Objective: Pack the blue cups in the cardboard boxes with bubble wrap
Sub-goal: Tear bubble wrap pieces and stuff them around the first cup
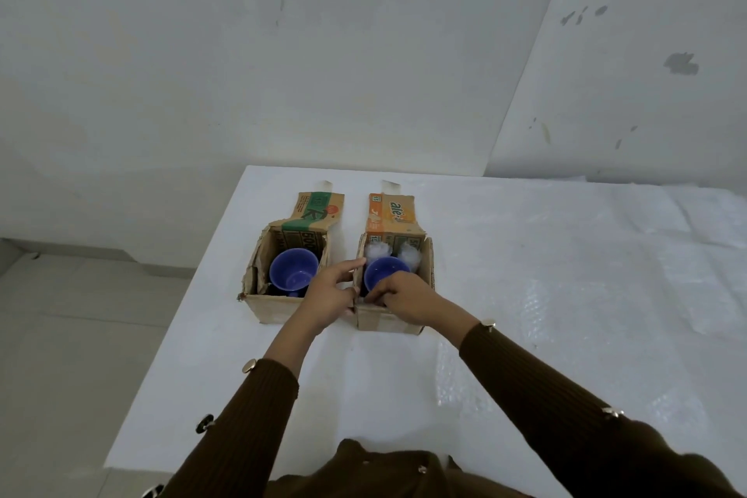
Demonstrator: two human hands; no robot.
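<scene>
Two open cardboard boxes stand side by side on the white table. The left box (pixel 264 305) with a green flap holds a blue cup (pixel 293 269) lying tilted, with no wrap visible around it. The right box (pixel 398 323) with an orange flap holds another blue cup (pixel 384 273), and clear bubble wrap (pixel 380 251) is stuffed behind it. My left hand (pixel 329 291) grips the right box's left wall. My right hand (pixel 408 297) reaches into that box at the cup's near side, fingers curled; what they pinch is hidden.
A large sheet of bubble wrap (pixel 586 275) covers the right part of the white table (pixel 226 336). The table's left edge drops to a tiled floor (pixel 81 336). White walls rise behind the table.
</scene>
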